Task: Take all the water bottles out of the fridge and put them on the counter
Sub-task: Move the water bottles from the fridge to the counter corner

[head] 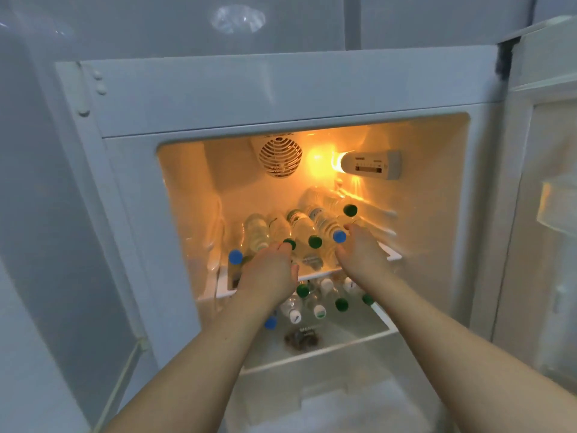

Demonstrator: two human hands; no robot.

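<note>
The fridge [281,95] stands open and lit inside. Several clear water bottles lie on its upper shelf [315,273], caps toward me: a blue-capped bottle [327,228], a green-capped bottle [304,228], another green-capped bottle [279,229], and a blue-capped one [234,257] at the left. More bottles [312,303] lie on the shelf below. My left hand [268,273] reaches over the shelf's front, fingers straight, fingertips at a green cap. My right hand [359,248] reaches in beside the blue-capped bottle, fingers extended near its neck. Neither hand holds anything.
A fan grille [280,156] and thermostat box [371,165] sit at the back wall near the lamp. The open fridge door [549,198] with its shelves stands to the right. A dark object [301,337] lies at the front of the lower shelf.
</note>
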